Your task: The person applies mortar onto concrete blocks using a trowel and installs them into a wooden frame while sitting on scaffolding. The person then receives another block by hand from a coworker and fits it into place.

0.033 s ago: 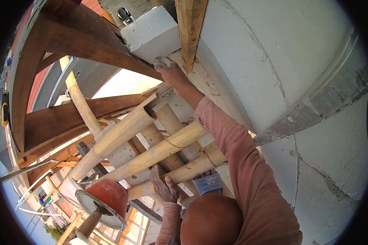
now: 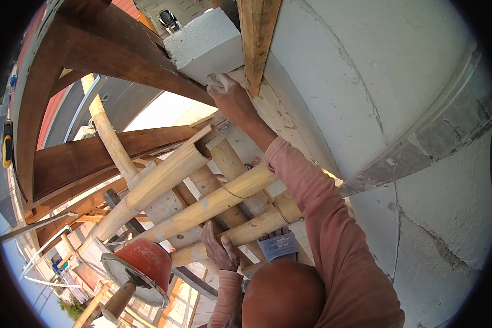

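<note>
My right hand (image 2: 228, 95) reaches forward to the lower corner of a white rectangular block (image 2: 205, 46). Its fingers are curled in, their tips pale with a whitish coating, against the block's bottom edge. Whether anything is inside them is hidden. My left hand (image 2: 220, 249) lies on a bamboo pole (image 2: 251, 229), fingers stretched and thumb raised. Left of it stands a red bucket (image 2: 150, 259) with grey-coated contents. A trowel (image 2: 118, 302) with a wooden handle lies across its mouth.
A rough pale wall (image 2: 344, 65) rises at the right, crossed by a grey band (image 2: 421, 147). A wooden post (image 2: 259, 44) stands beside the block. Brown beams (image 2: 109, 52) run at the left. Bamboo poles form the platform; gaps show ground far below. A blue-strapped sandal (image 2: 279, 247) is nearby.
The curled fingers of my right hand have shifted slightly at the block's corner. My left hand stays on the bamboo. The view has moved a little.
</note>
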Demonstrator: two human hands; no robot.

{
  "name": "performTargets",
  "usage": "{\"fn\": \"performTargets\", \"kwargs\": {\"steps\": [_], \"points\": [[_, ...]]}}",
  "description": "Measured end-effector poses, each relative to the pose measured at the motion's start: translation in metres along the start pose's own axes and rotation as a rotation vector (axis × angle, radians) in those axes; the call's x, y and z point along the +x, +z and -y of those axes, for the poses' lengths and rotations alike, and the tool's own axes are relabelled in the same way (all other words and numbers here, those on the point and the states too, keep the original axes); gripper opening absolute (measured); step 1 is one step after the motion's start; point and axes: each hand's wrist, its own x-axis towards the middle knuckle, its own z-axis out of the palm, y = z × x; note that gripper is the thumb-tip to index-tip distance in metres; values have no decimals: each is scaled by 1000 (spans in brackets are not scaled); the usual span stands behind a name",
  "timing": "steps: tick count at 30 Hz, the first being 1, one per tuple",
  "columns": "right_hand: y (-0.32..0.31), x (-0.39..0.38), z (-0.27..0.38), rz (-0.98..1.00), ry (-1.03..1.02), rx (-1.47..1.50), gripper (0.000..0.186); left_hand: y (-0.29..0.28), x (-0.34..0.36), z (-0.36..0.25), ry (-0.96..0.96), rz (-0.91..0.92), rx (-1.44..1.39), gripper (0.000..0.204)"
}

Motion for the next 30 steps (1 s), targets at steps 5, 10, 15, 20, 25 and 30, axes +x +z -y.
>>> {"fn": "performTargets", "kwargs": {"steps": [5,10,15,20,25,30], "points": [[7,-38,70,-251,-877,-866,43,-2,-3,3,-9,-16,21,63],[-9,26,54,-417,-1075,-1283,47,3,-3,0,3,-11,10,61],[1,41,51,-396,-1033,-1227,44,-3,-4,-1,14,-10,11,60],[-3,51,44,-403,-1065,-1317,58,4,-3,-4,13,-15,0,60],[-9,53,42,-394,-1094,-1375,62,1,-4,1,42,12,12,61],[-6,49,44,-360,-1123,-1313,57,-1,-6,0,34,7,-6,62]]}}
